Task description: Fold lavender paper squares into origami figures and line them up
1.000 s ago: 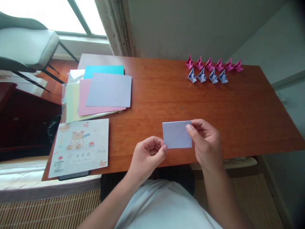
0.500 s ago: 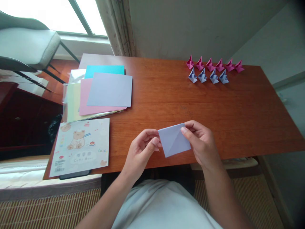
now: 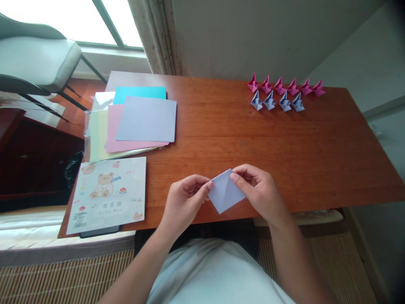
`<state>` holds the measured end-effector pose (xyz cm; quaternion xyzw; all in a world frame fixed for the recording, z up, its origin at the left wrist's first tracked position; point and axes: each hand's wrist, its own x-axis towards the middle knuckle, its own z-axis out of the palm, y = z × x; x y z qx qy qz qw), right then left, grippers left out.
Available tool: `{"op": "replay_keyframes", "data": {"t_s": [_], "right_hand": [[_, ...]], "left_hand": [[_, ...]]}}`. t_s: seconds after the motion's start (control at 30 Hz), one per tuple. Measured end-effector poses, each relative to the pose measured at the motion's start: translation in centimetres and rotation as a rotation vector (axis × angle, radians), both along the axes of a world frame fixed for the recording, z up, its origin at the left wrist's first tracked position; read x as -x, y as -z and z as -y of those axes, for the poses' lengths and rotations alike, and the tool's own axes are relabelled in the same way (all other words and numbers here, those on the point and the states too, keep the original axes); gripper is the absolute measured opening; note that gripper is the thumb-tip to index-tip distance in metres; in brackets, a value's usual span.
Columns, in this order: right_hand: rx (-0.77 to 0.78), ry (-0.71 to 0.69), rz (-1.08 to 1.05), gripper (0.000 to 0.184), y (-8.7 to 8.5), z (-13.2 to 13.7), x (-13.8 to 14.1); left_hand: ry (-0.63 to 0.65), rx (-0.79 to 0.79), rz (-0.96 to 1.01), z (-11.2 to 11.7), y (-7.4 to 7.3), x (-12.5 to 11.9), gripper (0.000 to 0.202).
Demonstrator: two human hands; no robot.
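A small folded square of lavender paper [image 3: 225,195] is held up between my two hands over the table's front edge, one corner pointing down toward me. My left hand [image 3: 189,198] pinches its left corner between thumb and fingers. At the upper right edge, my right hand [image 3: 257,185] grips it with the thumb on top and the fingers behind. Creases run down the paper's face from near the top. The fingers behind the sheet are partly hidden.
Pink folded paper figures [image 3: 280,86] and lavender ones [image 3: 285,102] stand in two rows at the back right of the wooden table [image 3: 209,122]. To the left lie lavender sheets [image 3: 147,120], pink sheets [image 3: 113,126], a turquoise sheet [image 3: 142,93] and a bear-printed pad [image 3: 107,198].
My left fingers have closed on the paper's left corner. The paper has turned so a corner points down, and my right hand has shifted slightly left with it.
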<state>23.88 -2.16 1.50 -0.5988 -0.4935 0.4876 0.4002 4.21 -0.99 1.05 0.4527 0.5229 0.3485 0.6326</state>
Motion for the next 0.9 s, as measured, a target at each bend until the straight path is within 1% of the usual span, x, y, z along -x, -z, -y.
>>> {"op": "replay_keyframes", "data": {"t_s": [0.17,0.3,0.53,0.7,0.83,0.9], "right_hand": [[-0.014,0.000,0.019,0.018,0.05,-0.03,0.07],[-0.006,0.002,-0.014,0.016,0.14,-0.02,0.06],[-0.002,0.025,-0.041,0.015,0.31,-0.18,0.27],[-0.006,-0.010,-0.051,0.015,0.24,-0.28,0.42],[-0.049,-0.027,0.007,0.016,0.03,-0.33,0.38],[-0.076,-0.071,0.074,0.014,-0.26,-0.37,0.45]], "left_hand": [[0.013,-0.023,-0.022,0.03,0.31,0.11,0.026],[0.035,-0.043,-0.010,0.11,0.59,0.17,0.024],[0.055,-0.074,-0.024,0.22,0.56,0.21,0.023],[0.078,-0.092,-0.018,0.35,0.83,0.34,0.021],[0.126,-0.109,-0.018,0.37,0.88,0.23,0.020],[0.161,-0.127,-0.020,0.27,0.73,0.06,0.018]]}}
